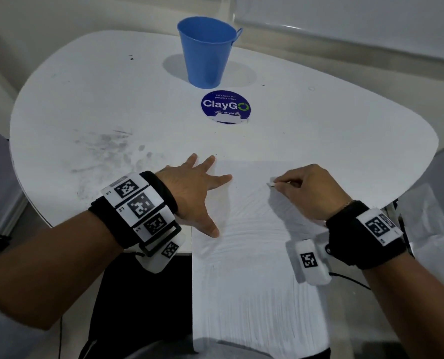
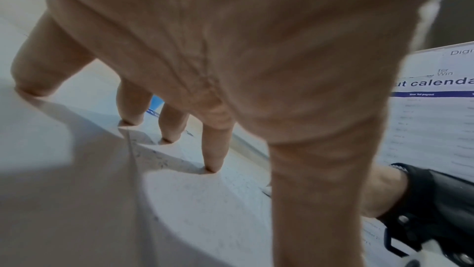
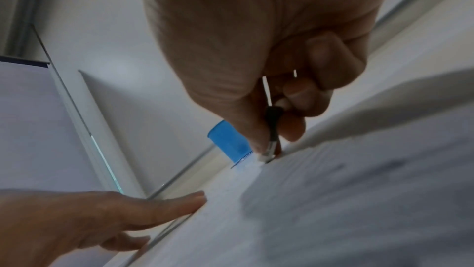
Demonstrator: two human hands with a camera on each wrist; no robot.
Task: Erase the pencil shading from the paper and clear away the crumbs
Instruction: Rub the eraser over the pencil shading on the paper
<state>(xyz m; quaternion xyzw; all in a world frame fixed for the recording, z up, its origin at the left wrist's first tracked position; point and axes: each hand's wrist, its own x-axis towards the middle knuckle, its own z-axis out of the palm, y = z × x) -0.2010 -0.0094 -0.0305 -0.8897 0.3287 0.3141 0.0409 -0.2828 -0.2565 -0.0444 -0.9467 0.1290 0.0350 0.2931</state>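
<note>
Right grip (image 1: 309, 191) pinches a small eraser (image 1: 272, 184) onto the paper (image 1: 254, 255), left grip (image 1: 197, 187) spread flat at its edge — hard rubbing could crease the overhanging sheet.

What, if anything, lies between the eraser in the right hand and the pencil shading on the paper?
Nothing visible: the right hand pinches the eraser with its tip already on the paper; the left hand presses the sheet's left edge, off to the side.

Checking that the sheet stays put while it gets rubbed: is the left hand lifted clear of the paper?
No, the left hand lies spread flat with its fingertips pressed on the paper's left edge.
</note>
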